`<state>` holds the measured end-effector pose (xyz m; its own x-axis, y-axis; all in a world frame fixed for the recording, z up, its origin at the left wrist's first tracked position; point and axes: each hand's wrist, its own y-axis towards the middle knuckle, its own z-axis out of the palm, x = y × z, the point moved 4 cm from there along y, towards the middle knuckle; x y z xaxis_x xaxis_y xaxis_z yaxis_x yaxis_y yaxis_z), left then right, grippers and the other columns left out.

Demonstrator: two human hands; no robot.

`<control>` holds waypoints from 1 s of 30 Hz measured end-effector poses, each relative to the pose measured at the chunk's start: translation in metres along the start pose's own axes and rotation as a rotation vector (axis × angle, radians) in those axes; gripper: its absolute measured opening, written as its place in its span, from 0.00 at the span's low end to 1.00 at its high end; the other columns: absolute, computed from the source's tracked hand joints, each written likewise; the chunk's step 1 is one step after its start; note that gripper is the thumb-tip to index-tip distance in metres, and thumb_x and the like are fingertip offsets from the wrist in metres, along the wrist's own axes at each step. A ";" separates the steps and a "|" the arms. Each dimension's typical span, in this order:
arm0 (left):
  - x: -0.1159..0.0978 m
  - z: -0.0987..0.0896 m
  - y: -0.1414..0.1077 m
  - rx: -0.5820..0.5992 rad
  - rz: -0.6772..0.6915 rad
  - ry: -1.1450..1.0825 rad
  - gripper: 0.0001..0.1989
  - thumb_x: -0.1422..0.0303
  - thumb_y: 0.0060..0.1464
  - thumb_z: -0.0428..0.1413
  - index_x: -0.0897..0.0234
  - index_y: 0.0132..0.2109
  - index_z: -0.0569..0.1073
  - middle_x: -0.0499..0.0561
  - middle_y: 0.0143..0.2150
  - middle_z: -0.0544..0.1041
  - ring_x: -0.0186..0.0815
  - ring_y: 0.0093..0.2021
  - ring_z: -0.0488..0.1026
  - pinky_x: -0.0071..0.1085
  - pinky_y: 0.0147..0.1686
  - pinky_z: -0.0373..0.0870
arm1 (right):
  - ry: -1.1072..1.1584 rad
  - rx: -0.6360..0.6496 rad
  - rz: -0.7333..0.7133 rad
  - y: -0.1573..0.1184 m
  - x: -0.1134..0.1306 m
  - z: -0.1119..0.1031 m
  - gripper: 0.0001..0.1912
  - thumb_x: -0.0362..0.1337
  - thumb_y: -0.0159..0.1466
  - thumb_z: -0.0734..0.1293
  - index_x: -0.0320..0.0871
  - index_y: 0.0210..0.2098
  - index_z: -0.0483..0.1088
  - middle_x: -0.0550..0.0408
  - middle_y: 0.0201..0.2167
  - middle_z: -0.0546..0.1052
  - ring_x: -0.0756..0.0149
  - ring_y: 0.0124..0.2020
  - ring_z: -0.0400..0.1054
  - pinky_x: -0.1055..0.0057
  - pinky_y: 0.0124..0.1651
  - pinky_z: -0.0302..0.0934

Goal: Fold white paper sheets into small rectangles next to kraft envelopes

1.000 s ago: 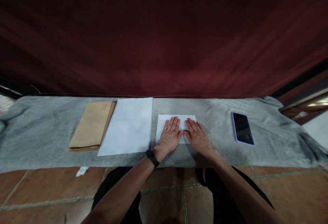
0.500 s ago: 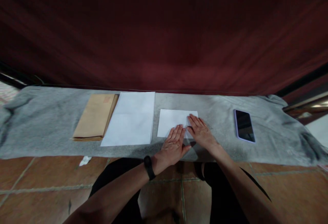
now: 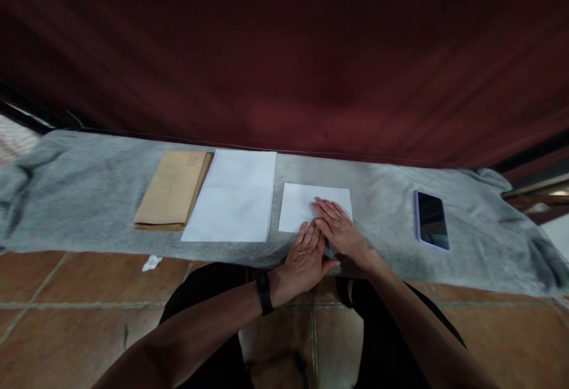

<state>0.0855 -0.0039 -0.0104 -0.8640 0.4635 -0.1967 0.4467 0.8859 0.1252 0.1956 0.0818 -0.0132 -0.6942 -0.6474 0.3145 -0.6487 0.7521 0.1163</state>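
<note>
A small white paper sheet point(image 3: 296, 202), apparently folded, lies on the grey cloth. My right hand point(image 3: 341, 230) rests flat on its right part, fingers extended toward the upper left. At the sheet's near edge lies my left hand point(image 3: 307, 258), fingertips on the paper, touching the right hand, thumb spread out. Neither hand grasps anything. To the left of this sheet is a stack of larger white paper point(image 3: 233, 199), and beside that a stack of brown envelopes point(image 3: 171, 190).
A phone point(image 3: 432, 220) in a purple case lies on the right of the grey cloth point(image 3: 382, 199). Dark red fabric point(image 3: 284, 57) hangs behind. A white scrap point(image 3: 152, 262) is on the tiled floor point(image 3: 89, 335).
My right hand has slid left over the sheet, and the left hand has moved slightly nearer to me, so the two now touch. The view has shifted and tilted a little.
</note>
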 end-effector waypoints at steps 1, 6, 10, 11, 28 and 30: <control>0.000 -0.002 0.001 -0.006 -0.011 0.001 0.40 0.46 0.67 0.42 0.79 0.69 0.57 0.71 0.71 0.59 0.51 0.74 0.50 0.51 0.72 0.44 | -0.020 -0.013 0.017 0.001 -0.002 0.001 0.27 0.43 0.76 0.49 0.45 0.72 0.53 0.51 0.73 0.53 0.61 0.74 0.45 0.51 0.74 0.44; 0.011 -0.006 0.006 -0.027 -0.085 0.015 0.39 0.48 0.68 0.40 0.81 0.69 0.57 0.71 0.72 0.57 0.50 0.75 0.48 0.51 0.72 0.42 | -0.089 -0.038 0.052 0.004 -0.009 0.005 0.27 0.43 0.76 0.51 0.47 0.72 0.52 0.52 0.74 0.51 0.58 0.74 0.44 0.50 0.74 0.43; 0.027 -0.004 0.012 -0.047 -0.141 0.020 0.38 0.50 0.68 0.41 0.80 0.70 0.56 0.71 0.73 0.55 0.50 0.75 0.47 0.52 0.72 0.43 | -0.120 -0.047 0.066 0.003 -0.008 0.007 0.28 0.43 0.76 0.52 0.47 0.73 0.51 0.52 0.75 0.50 0.57 0.74 0.44 0.50 0.74 0.42; 0.030 -0.004 0.014 -0.052 -0.151 0.022 0.38 0.50 0.68 0.41 0.80 0.70 0.55 0.70 0.73 0.55 0.50 0.75 0.46 0.52 0.72 0.43 | -0.127 -0.052 0.068 0.003 -0.008 0.007 0.28 0.43 0.76 0.52 0.47 0.73 0.51 0.52 0.75 0.50 0.57 0.74 0.44 0.50 0.74 0.42; 0.074 -0.004 0.036 -0.111 -0.312 0.072 0.36 0.55 0.68 0.41 0.79 0.72 0.52 0.71 0.74 0.52 0.52 0.74 0.48 0.52 0.70 0.51 | -0.215 -0.136 0.187 0.000 -0.022 0.003 0.27 0.45 0.75 0.55 0.49 0.71 0.56 0.51 0.73 0.54 0.54 0.72 0.51 0.50 0.72 0.47; 0.077 -0.003 0.038 -0.117 -0.326 0.078 0.35 0.56 0.68 0.41 0.80 0.71 0.53 0.72 0.73 0.52 0.53 0.74 0.49 0.52 0.69 0.53 | -0.232 -0.143 0.215 -0.002 -0.028 0.002 0.27 0.46 0.75 0.55 0.48 0.71 0.56 0.50 0.73 0.55 0.54 0.72 0.51 0.50 0.71 0.47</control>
<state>0.0354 0.0658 -0.0176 -0.9739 0.1501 -0.1702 0.1192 0.9766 0.1791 0.2160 0.0978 -0.0240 -0.8731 -0.4711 0.1256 -0.4413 0.8731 0.2071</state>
